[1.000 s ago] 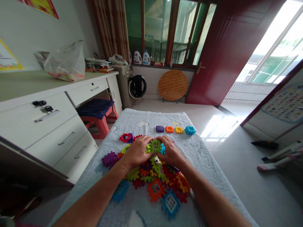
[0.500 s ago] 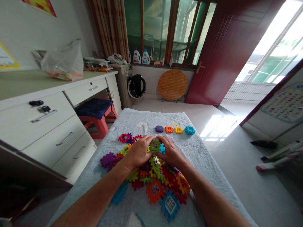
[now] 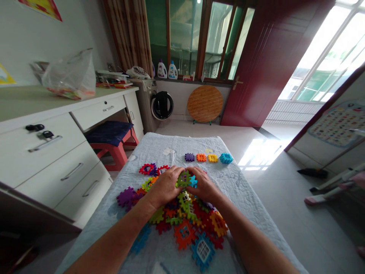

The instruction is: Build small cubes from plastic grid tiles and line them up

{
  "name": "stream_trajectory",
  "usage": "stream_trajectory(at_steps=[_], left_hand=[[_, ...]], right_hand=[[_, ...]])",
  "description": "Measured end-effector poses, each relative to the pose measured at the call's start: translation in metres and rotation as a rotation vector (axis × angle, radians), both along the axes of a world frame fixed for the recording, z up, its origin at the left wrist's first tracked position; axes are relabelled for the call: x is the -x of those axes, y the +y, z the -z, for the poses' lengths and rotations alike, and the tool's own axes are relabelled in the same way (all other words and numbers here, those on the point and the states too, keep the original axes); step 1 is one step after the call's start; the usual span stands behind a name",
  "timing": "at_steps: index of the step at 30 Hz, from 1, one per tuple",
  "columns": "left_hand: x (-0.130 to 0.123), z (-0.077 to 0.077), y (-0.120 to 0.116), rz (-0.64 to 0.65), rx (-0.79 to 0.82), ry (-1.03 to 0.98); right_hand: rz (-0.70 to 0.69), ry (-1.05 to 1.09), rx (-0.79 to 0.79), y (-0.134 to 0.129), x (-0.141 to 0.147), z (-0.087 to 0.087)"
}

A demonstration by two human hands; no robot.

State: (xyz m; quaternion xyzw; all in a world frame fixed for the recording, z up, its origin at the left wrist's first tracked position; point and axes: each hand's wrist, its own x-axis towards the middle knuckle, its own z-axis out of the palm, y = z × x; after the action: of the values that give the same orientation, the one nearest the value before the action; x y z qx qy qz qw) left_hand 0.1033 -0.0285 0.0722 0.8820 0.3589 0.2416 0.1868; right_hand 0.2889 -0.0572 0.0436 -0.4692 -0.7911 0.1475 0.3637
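Between my two hands, above a heap of colourful plastic interlocking tiles, is a green interlocking tile with small openings. My left hand grips it from the left, fingers curled round its edge. On the other side my right hand is closed at its right edge, where a light-blue piece shows beside the green one. Whether the two pieces are joined I cannot tell. A blue window tile and an orange tile lie at the heap's near end.
A row of small blocks stands farther back on the cloth-covered table: purple, orange, yellow and a blue one. To the left are a red stool and a white desk.
Both hands still hold the green tile together, with little change in grip. The whole view has shifted slightly, so the surroundings sit a little farther left.
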Motion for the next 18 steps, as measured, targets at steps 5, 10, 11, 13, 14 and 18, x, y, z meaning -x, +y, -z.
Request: stream_trajectory(at_steps=[5,10,11,13,14,18], left_hand=[[0.004,-0.003,0.022,-0.083,-0.017,0.037],[0.013,0.0,0.059,-0.183,-0.022,0.073],[0.014,0.002,0.066,-0.189,-0.019,0.085],[0.014,0.006,0.079,-0.199,-0.011,0.11],[0.013,0.008,0.084,-0.201,-0.007,0.125],[0.007,0.015,0.101,-0.194,-0.002,0.206]], right_hand=[[0.128,-0.025,0.017,0.014,-0.044,-0.003],[0.615,-0.277,0.096,0.031,-0.095,0.019],[0.661,-0.314,0.121,0.033,-0.101,0.026],[0.679,-0.346,0.129,0.036,-0.108,0.039],[0.672,-0.344,0.115,0.037,-0.109,0.044],[0.652,-0.319,0.047,0.043,-0.113,0.055]])
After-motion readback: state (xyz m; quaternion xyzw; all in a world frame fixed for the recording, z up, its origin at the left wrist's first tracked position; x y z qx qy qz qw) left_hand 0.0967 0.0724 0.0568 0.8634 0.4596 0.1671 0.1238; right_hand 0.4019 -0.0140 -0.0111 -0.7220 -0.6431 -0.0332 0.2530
